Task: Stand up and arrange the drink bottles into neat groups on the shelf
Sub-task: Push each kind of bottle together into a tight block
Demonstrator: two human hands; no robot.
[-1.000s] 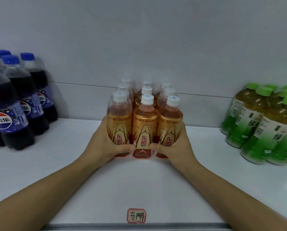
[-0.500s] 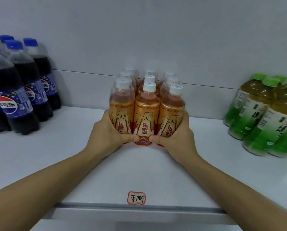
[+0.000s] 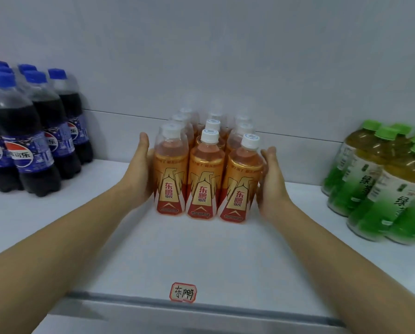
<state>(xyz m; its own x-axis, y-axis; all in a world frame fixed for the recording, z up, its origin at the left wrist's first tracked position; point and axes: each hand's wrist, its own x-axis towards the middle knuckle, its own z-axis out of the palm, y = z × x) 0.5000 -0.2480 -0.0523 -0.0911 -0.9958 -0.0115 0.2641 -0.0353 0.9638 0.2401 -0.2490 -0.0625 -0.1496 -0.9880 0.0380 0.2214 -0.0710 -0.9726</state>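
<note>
Several orange energy-drink bottles [image 3: 205, 179] with white caps stand upright in a tight block of three rows at the middle of the white shelf [image 3: 201, 256]. My left hand [image 3: 139, 174] lies flat against the block's left side, fingers straight and pointing up. My right hand [image 3: 271, 182] presses flat against its right side in the same way. Neither hand curls round a bottle. The rear bottles are partly hidden behind the front three.
A group of dark cola bottles [image 3: 28, 141] with blue caps stands at the left. Green tea bottles [image 3: 382, 189] with green caps stand at the right. A red-bordered handwritten label [image 3: 182, 292] sticks to the shelf's front edge.
Both hands left the front of the bottle block, where the thumbs met, and now lie flat on its left and right sides. The camera has pulled back a little.
</note>
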